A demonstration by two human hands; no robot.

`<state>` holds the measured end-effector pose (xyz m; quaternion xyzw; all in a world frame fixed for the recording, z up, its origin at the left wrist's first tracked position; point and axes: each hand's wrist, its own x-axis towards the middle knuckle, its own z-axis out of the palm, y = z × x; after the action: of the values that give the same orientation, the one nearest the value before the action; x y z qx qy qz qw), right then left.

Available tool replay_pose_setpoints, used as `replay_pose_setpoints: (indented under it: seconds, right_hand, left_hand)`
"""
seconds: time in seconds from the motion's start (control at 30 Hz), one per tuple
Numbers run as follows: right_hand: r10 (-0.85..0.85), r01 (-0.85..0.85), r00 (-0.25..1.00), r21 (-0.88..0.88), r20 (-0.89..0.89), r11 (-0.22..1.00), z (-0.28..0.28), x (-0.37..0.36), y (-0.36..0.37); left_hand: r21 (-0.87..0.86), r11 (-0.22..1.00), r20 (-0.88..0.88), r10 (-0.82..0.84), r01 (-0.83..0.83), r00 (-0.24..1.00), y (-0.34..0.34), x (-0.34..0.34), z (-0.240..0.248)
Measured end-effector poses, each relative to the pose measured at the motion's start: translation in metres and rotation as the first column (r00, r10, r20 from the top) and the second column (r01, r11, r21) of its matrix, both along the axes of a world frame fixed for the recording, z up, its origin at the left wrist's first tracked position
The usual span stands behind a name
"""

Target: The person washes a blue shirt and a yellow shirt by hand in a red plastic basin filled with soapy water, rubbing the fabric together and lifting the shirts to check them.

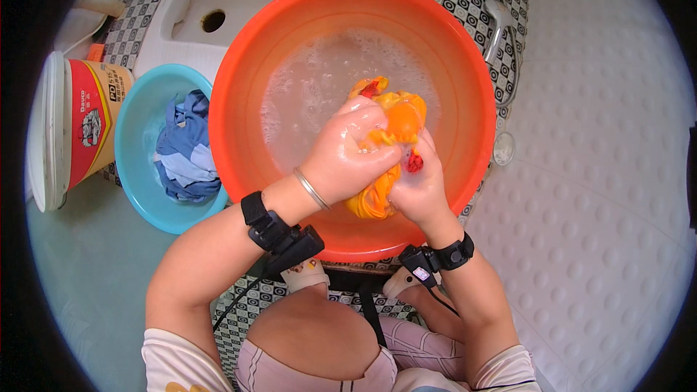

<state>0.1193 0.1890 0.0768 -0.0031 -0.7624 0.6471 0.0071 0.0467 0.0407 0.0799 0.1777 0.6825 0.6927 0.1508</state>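
Above soapy water in a large orange basin (239, 94), I hold a wet yellow-orange cloth (406, 112) with red patches. My left hand (352, 149) is closed around its upper part, fingers curled into the fabric. Close against it, my right hand (421, 189) grips the same cloth from the right side. A red bit shows between the two hands, and the lower part of the cloth hangs beside my right thumb. What kind of garment the cloth is cannot be made out. Foam and bubbles cover much of the water.
Left of the basin stands a light-blue basin (134, 167) with crumpled blue cloth (189, 149) inside. A bucket (87, 123) lies or stands beyond it. Behind is a white squat toilet (170, 47). A shower head (497, 22) with hose and a small round drain (504, 149) are at right.
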Motion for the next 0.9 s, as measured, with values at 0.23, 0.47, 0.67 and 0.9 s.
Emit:
replay_pose_setpoints:
  seconds: [0.23, 0.47, 0.67, 0.9]
  right_hand:
    - [-0.084, 0.089, 0.983, 0.025, -0.161, 0.996, 0.014, -0.003, -0.012]
    - [0.154, -0.068, 0.965, 0.365, -0.211, 0.928, 0.026, -0.012, -0.002]
    - [0.195, -0.089, 0.961, 0.453, -0.194, 0.887, 0.022, -0.010, -0.004]
    - [0.152, -0.080, 0.972, 0.360, -0.179, 0.930, 0.021, -0.008, -0.006]
  left_hand:
    - [0.178, 0.983, 0.476, -0.134, 0.054, 0.869, -0.016, -0.015, -0.010]
    - [0.395, 0.915, 0.826, -0.391, 0.080, 0.406, -0.014, -0.021, 0.005]
    - [0.336, 0.939, 0.731, -0.310, 0.075, 0.608, -0.006, -0.012, -0.003]
    - [0.408, 0.913, 0.705, -0.307, -0.011, 0.639, 0.002, -0.012, -0.014]
